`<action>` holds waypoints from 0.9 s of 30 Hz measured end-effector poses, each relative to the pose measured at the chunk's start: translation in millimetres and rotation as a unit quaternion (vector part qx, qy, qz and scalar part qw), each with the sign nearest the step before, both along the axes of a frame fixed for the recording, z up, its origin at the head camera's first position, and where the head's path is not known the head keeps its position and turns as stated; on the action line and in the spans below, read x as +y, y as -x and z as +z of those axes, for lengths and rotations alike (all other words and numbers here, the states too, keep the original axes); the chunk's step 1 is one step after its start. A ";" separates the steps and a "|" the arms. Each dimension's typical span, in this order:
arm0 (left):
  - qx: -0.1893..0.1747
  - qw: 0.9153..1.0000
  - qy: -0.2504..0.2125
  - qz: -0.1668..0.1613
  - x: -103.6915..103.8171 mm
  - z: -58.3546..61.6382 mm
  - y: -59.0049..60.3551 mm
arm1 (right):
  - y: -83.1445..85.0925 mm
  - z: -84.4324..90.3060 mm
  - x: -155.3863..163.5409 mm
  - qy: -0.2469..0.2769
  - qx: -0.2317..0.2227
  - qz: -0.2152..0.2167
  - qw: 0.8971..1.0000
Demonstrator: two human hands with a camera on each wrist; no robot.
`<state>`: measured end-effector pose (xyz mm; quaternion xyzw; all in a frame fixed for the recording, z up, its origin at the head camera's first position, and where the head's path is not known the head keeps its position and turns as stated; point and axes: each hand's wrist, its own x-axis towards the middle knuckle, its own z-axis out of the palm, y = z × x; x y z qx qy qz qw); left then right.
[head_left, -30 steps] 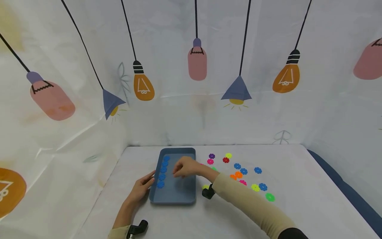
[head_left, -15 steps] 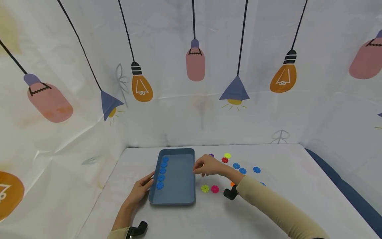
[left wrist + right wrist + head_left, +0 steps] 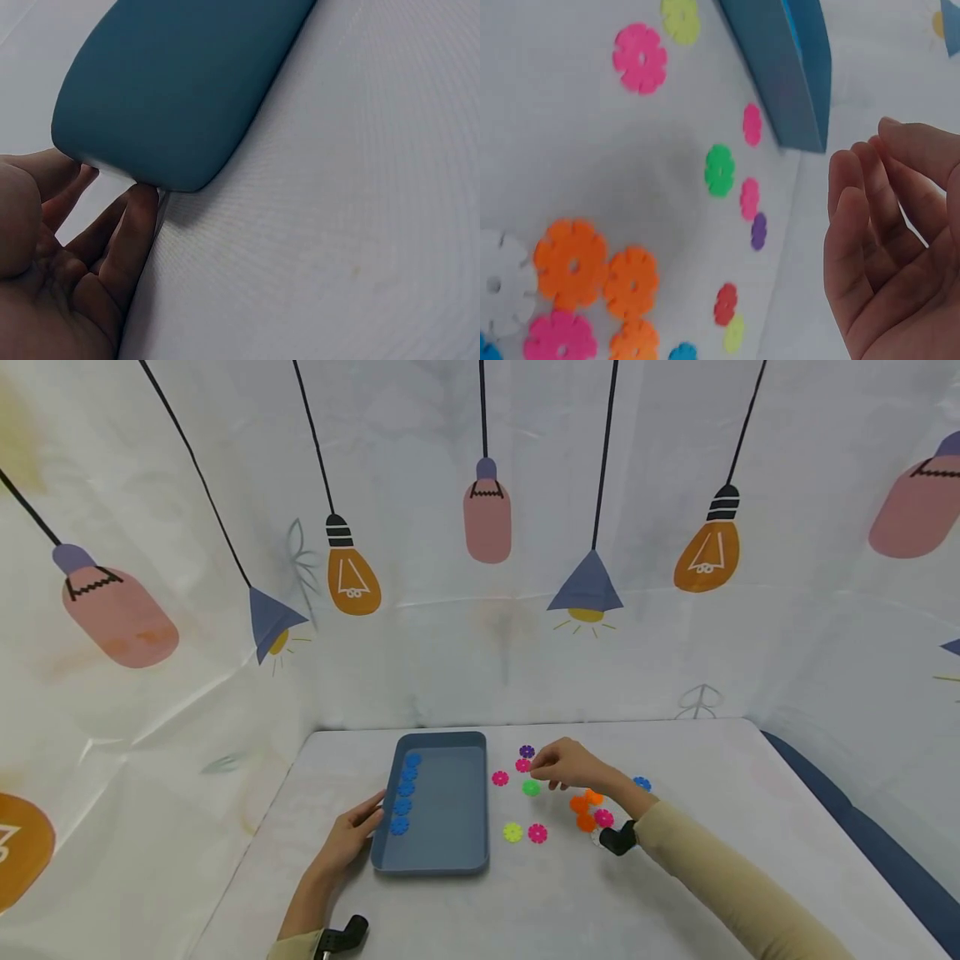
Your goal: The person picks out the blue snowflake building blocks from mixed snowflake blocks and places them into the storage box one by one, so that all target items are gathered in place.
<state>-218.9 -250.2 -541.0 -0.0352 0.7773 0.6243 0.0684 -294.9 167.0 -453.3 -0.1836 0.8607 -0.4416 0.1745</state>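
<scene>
Left hand (image 3: pixel 351 841): laid flat on the tabletop (image 3: pixel 675 893) at the near left corner of the blue tray (image 3: pixel 450 827); fingers (image 3: pixel 135 225) are held straight, their tips touching the tray's outer wall. Nothing is gripped.
Blue tray: set lengthwise on the tabletop, left of centre. A row of five blue flower discs (image 3: pixel 403 793) is lined along its left inner wall.
Yellow disc (image 3: pixel 513 832) and pink disc (image 3: pixel 537 833): lying side by side on the tabletop, just right of the tray's near end.
Orange discs (image 3: pixel 582 811): clustered near the right wrist, with a second pink disc (image 3: pixel 603 817) beside them.
Right hand (image 3: pixel 570 766): held low over the loose discs, well right of the tray; fingers (image 3: pixel 870 217) are loosely curled and relaxed, and nothing is held.
Green disc (image 3: pixel 531 788): lying just beside the right fingertips.
Purple disc (image 3: pixel 527 751): lying farthest back, near the tray's far right corner.
</scene>
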 end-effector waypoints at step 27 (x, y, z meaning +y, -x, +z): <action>0.006 1.000 -0.002 0.006 1.1 -2.4 1.0 | -0.4 -26.6 104.9 -0.018 -0.006 -0.123 0.992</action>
